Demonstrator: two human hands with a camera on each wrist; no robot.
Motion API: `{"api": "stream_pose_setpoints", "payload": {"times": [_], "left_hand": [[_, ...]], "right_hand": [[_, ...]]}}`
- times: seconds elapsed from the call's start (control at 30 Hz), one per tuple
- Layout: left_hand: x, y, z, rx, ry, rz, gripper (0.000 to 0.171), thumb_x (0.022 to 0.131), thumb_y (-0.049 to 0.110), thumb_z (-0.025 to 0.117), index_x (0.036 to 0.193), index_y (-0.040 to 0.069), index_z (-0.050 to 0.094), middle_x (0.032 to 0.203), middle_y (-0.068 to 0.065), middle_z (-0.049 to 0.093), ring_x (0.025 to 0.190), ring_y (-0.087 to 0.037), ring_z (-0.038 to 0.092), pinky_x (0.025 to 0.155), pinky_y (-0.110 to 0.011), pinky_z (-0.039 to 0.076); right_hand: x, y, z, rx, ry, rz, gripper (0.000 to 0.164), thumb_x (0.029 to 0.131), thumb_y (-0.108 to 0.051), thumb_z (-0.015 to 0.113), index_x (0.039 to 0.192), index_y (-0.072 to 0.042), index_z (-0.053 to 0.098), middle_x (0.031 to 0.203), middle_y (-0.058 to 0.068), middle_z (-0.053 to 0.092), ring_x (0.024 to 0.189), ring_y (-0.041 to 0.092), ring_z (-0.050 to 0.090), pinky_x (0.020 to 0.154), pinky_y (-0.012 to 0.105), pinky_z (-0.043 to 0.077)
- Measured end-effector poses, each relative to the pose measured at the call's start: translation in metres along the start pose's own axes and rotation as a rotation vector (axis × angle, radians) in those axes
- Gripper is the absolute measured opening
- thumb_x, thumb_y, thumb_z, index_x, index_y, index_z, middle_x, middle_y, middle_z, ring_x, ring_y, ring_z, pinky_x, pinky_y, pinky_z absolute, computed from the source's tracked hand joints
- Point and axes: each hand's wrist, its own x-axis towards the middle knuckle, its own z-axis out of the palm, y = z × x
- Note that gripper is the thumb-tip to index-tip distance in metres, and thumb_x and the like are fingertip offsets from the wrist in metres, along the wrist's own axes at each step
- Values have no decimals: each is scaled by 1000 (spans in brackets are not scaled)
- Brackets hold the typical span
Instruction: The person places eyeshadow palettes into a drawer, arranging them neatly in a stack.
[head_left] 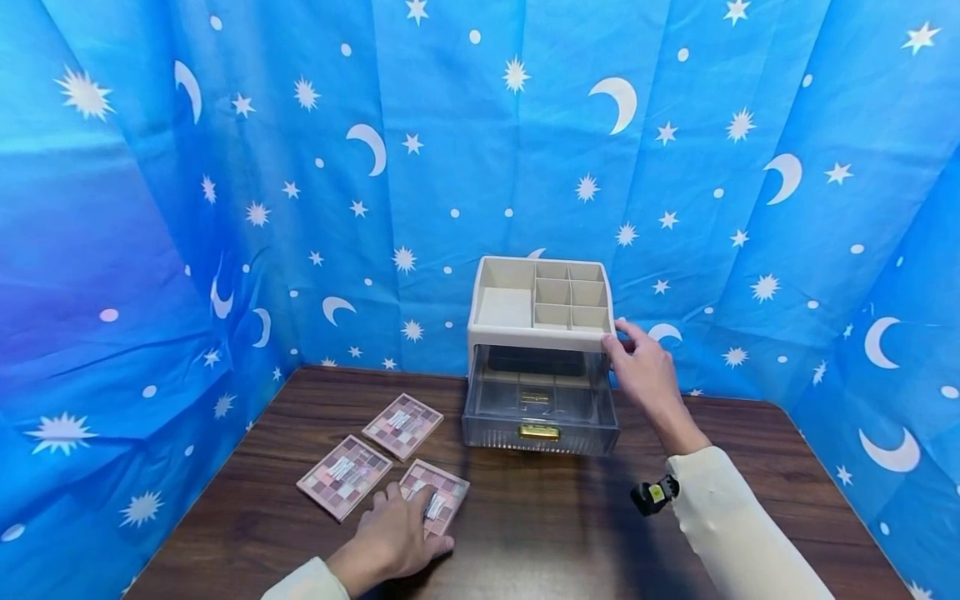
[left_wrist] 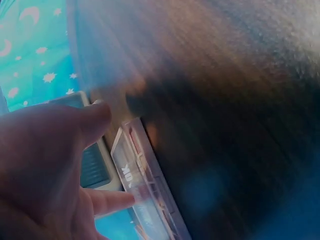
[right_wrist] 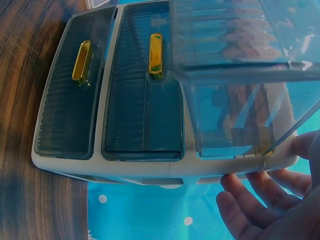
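A cream desk organizer (head_left: 540,337) stands at the back of the table, its clear top drawer (head_left: 487,429) pulled out toward me. My right hand (head_left: 648,375) grips its right side near the top front corner, thumb at the upper edge and fingers along the side wall. Two lower drawers (right_wrist: 67,112) with gold handles are closed in the right wrist view. At the front left, my left hand (head_left: 393,532) lies over a pinkish eyeshadow palette (head_left: 452,493), fingers extended onto it. In the left wrist view, a fingertip touches the palette (left_wrist: 150,175), with the thumb apart from it.
Two more eyeshadow palettes, one farther back (head_left: 403,427) and one to the left (head_left: 343,479), lie flat on the dark wooden table (head_left: 555,525). Dividers split the organizer's top into small compartments. A blue star-and-moon curtain (head_left: 465,167) surrounds the table's back and sides.
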Motion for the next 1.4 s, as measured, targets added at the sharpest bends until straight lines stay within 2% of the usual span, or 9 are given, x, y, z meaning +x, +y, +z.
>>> {"api": "stream_pose_setpoints", "payload": {"times": [0.17, 0.3, 0.53, 0.77, 0.9, 1.0, 1.1, 1.23, 1.4], "left_hand": [[2, -1, 5, -25, 27, -7, 82, 69, 52, 85, 135, 12, 58, 105, -31, 54, 93, -45, 58, 72, -58, 54], [5, -5, 8, -28, 62, -10, 76, 65, 44, 84, 131, 16, 60, 100, -28, 55, 91, -42, 57, 73, -57, 52], [10, -14, 10, -33, 103, 4, 75, 63, 47, 83, 129, 19, 64, 99, -26, 57, 89, -41, 57, 71, -53, 51], [13, -22, -1, -82, 109, 20, 76, 63, 47, 83, 132, 19, 65, 102, -31, 59, 91, -41, 57, 73, -52, 52], [15, -26, -13, -148, 103, 14, 76, 65, 45, 82, 134, 19, 64, 107, -31, 60, 95, -42, 57, 78, -54, 53], [16, -30, -27, -185, 125, 20, 76, 68, 46, 82, 135, 19, 64, 110, -31, 61, 101, -43, 57, 83, -56, 53], [17, -34, -43, -218, 161, 16, 76, 70, 47, 82, 137, 17, 63, 116, -32, 60, 107, -44, 58, 86, -58, 52], [20, -39, -67, -252, 207, 5, 77, 72, 49, 83, 139, 17, 62, 122, -34, 57, 106, -44, 57, 83, -58, 52], [20, -39, -98, -271, 209, -7, 77, 77, 49, 81, 145, 19, 57, 133, -34, 51, 112, -46, 53, 82, -58, 52]], "right_hand": [[0, 0, 0, 6, 8, -4, 61, 106, -47, 44, 156, -11, 41, 137, 26, 62, 109, 40, 70, 95, 55, 56], [0, 0, 0, 11, 5, -7, 60, 106, -47, 44, 157, -14, 39, 137, 26, 61, 109, 40, 69, 94, 55, 57], [1, 1, 1, 20, 4, -5, 58, 107, -45, 43, 158, -19, 36, 137, 25, 61, 109, 39, 69, 93, 56, 57], [0, 0, 1, 24, -4, -3, 59, 107, -46, 43, 158, -19, 36, 139, 25, 60, 110, 39, 69, 93, 55, 57], [0, 1, 1, 24, 0, -7, 58, 107, -45, 43, 158, -18, 37, 138, 25, 61, 109, 39, 70, 93, 55, 57], [1, 1, 1, 24, 1, -12, 58, 107, -45, 43, 158, -18, 37, 137, 26, 61, 109, 39, 70, 92, 55, 57], [1, 0, 1, 25, 2, -16, 58, 107, -45, 43, 158, -18, 37, 136, 25, 62, 108, 39, 69, 92, 55, 57], [1, 0, 1, 19, 6, -22, 58, 107, -45, 43, 158, -18, 37, 134, 25, 63, 107, 39, 69, 91, 55, 58], [1, -1, 2, 20, 4, -28, 57, 107, -45, 44, 157, -18, 38, 133, 25, 64, 107, 39, 70, 89, 53, 59]]}}
